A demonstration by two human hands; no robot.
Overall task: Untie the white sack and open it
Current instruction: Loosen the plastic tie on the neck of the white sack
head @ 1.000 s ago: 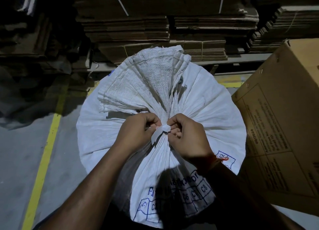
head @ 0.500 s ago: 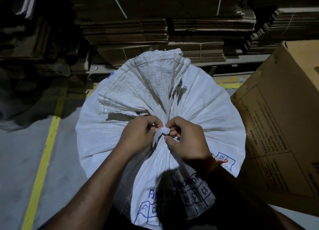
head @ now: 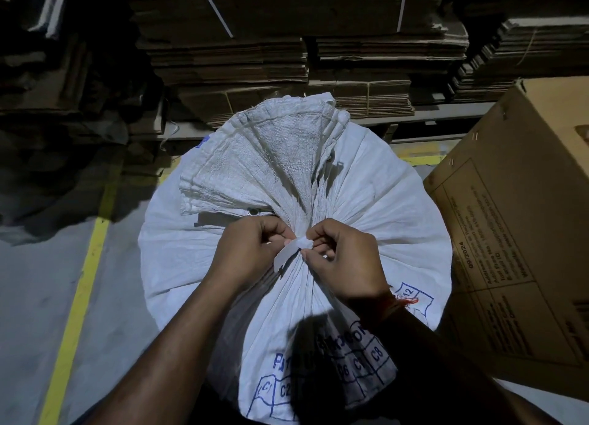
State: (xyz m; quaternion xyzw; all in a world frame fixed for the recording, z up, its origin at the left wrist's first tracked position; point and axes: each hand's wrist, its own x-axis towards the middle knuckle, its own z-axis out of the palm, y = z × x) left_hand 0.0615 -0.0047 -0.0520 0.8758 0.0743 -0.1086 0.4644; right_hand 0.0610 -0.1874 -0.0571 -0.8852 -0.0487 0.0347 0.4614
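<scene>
Two hands, left hand (head: pixel 251 252) and right hand (head: pixel 342 259), pinch the white tie (head: pixel 291 252) knotted round the white sack (head: pixel 366 220) neck; sack not yet opened.

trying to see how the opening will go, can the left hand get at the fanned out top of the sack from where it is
Probably yes. The left hand pinches the white tie at the neck of the white sack, and the fanned top lies just beyond it with nothing between. It would have to let go of the tie first.

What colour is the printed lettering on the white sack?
Blue, on the white sack; the head view shows it, near the bottom edge.
</scene>
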